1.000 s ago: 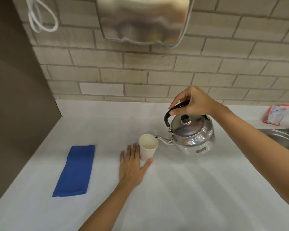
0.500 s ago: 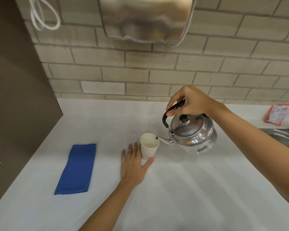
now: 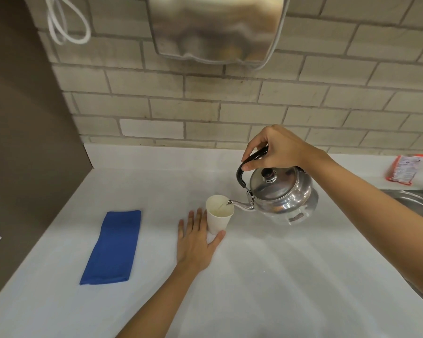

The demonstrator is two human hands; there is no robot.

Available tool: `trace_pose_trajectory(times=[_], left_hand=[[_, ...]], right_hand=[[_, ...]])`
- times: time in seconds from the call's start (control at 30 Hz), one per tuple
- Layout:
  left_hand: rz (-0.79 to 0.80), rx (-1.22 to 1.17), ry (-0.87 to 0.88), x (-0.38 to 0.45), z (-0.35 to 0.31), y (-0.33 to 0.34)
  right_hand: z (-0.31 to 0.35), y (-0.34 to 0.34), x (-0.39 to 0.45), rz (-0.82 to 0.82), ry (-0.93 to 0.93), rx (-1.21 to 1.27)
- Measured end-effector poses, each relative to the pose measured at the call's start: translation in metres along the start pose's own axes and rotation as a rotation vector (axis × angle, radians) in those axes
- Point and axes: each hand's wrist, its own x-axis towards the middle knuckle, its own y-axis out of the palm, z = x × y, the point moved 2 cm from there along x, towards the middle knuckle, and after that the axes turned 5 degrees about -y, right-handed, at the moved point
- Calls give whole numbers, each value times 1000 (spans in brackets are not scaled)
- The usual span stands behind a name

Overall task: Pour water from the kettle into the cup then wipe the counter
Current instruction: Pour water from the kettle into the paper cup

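on the white counter (image 3: 279, 276), below a brick wall (image 3: 205, 93), a blue cloth (image 3: 112, 247) lies flat.

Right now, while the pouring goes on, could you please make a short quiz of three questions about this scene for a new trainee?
1. True or false: the kettle stands flat on the counter.
2. Which hand holds the kettle's black handle? A) left hand B) right hand C) both
3. Fill in: the folded blue cloth lies to the ____ of the paper cup.

Key
1. False: it is lifted and tilted, with the spout over the cup's rim.
2. B: the right hand grips the handle; the left hand lies flat on the counter, with its fingers and thumb around the cup's base.
3. left.
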Motion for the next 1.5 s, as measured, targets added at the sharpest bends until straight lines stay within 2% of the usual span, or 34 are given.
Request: trace_pose_trajectory(times=[1.5], left_hand=[[-2,27,5,0,2,3]], right_hand=[[1,-1,2,7,13,-28]])
